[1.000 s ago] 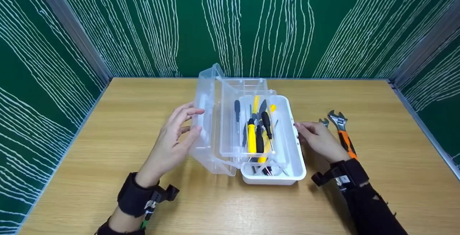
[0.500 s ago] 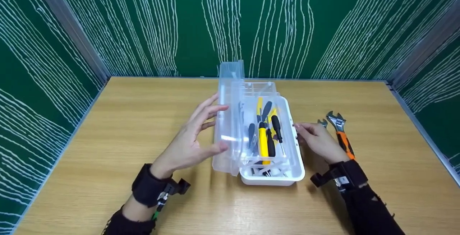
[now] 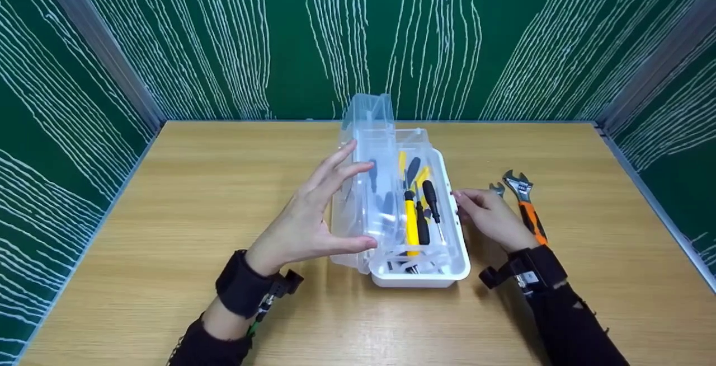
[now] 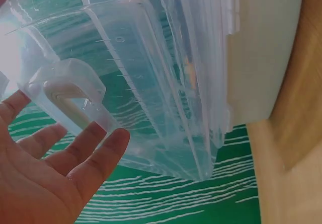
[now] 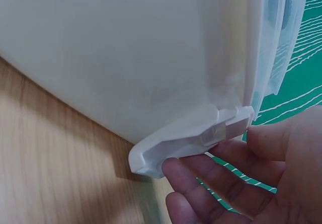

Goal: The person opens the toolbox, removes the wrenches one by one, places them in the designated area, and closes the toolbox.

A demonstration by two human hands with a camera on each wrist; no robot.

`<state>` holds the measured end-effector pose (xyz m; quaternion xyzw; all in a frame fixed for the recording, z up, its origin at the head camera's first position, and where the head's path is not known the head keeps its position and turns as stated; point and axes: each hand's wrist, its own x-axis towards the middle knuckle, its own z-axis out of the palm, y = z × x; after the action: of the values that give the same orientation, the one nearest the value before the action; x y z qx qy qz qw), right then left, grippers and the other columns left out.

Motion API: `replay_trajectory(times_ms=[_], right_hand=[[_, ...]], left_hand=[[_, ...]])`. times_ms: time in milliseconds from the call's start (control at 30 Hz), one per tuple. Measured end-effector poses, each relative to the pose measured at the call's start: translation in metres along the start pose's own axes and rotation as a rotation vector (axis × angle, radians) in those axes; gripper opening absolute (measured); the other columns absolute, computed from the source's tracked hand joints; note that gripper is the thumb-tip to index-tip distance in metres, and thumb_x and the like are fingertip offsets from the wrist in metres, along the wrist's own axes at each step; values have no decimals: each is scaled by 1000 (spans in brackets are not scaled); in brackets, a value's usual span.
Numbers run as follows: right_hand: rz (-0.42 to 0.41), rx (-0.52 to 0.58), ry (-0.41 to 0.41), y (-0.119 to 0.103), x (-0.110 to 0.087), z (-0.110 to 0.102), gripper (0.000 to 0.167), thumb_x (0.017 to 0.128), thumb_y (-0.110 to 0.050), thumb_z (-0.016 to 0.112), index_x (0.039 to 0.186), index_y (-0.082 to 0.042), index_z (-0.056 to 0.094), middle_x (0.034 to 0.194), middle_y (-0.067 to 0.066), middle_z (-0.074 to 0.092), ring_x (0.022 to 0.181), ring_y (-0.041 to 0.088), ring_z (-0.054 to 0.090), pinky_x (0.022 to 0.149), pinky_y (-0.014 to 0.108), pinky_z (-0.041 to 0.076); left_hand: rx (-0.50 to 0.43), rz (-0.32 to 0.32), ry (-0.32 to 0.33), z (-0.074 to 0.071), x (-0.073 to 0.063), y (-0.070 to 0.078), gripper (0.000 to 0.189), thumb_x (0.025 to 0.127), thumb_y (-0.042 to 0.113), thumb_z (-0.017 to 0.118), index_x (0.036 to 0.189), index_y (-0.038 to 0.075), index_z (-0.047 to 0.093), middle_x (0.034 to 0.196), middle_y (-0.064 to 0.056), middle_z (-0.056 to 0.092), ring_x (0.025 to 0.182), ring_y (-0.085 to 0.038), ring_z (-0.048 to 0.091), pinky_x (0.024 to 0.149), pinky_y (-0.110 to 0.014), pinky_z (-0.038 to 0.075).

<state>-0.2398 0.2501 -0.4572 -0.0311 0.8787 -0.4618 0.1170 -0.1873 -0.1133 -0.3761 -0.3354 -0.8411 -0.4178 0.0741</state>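
A white toolbox (image 3: 419,282) stands on the table with its clear plastic lid (image 3: 369,111) raised and tilted on the left side. My left hand (image 3: 313,220) is at the lid's outer face, fingers and thumb spread; in the left wrist view its fingertips lie close to the lid's handle (image 4: 75,90). On the box's right side, my right hand (image 3: 495,217) pinches a white latch (image 5: 191,138) between thumb and fingers. Inside the box, a clear tray holds a black-handled screwdriver (image 3: 430,195), a yellow-handled tool (image 3: 411,220) and several others, partly seen through the lid.
To the right of the box lies an adjustable wrench (image 3: 528,203) with an orange and black handle. Beside it shows the head of a smaller wrench (image 3: 497,189), the rest hidden by my right hand. Green walls (image 3: 291,47) border the wooden table (image 3: 224,170).
The lid has swung up and to the right over the box's left part, the left hand following it and spreading wider. My right hand has stayed at the box's right side.
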Motion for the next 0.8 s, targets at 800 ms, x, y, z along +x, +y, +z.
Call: replay_trajectory(times_ms=[800], right_hand=[[-92,-17,15,0,1,10,46,116,-36,47,144,-5,66,141,20,70,131,36,67,113,53,54]], left_hand=[[125,69,-16,-2,8,10,96,75,59,94,157,33,52,177,-1,33,158,-31,43,119,-62,46]])
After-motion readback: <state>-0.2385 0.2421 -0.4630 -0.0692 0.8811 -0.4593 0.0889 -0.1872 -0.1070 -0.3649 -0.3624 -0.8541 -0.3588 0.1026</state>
